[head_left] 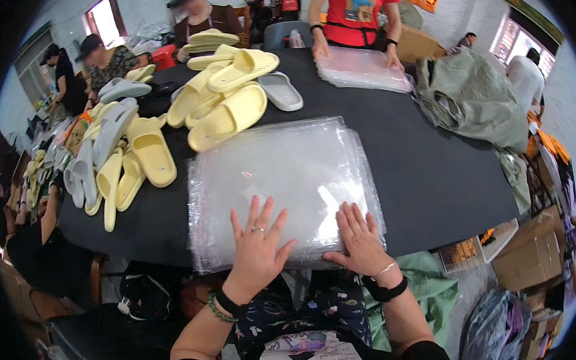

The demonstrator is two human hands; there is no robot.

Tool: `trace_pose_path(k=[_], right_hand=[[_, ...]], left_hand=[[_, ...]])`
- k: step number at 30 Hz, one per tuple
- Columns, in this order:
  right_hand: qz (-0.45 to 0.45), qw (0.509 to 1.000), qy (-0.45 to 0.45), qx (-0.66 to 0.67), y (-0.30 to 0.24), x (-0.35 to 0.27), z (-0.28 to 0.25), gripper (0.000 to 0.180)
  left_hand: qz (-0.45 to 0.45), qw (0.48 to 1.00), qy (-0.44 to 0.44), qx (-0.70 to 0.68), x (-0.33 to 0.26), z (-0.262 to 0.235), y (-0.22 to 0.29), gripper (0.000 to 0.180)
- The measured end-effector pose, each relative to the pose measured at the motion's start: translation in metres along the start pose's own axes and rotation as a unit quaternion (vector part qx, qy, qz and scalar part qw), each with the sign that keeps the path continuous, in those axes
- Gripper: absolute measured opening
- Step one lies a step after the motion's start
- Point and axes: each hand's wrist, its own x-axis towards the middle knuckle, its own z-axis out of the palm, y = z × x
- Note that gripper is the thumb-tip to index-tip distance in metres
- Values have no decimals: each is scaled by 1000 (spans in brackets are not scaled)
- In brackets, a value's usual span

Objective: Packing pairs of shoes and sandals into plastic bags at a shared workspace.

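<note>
One stack of clear plastic sheets [285, 180] lies before me at the near edge of the black bench [436, 177]; my left hand [258, 251] rests flat on it, fingers spread apart, a ring on one; my right hand [364, 246] lies flat near its close right corner, the fingers nearly together, the thumb out sideways; just beyond the stack sit yellow slippers [231, 115] and a grey slipper [281, 91]; across from me, a person in red [360, 10] touches another clear stack [364, 71].
</note>
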Motion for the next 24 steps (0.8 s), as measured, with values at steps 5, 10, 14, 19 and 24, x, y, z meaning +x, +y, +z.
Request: trace_pose_path(k=[5,10,14,19,24], right_hand=[[-7,999,36,3,-9,-2,5,102],[12,999,48,20,0,-11,2,99],[-22,988,102,111,8,-12,7,91],[-39,932,277,232,16,-61,0,63],[98,863,463,176,58,-152,22,40]], left_hand=[[21,999,-17,24,-11,47,2,53],[30,997,-53,49,-4,60,10,52],[41,991,-57,118,-7,70,1,52],[31,981,-85,171,-5,73,-1,53],[53,976,-100,186,-6,76,-1,54]])
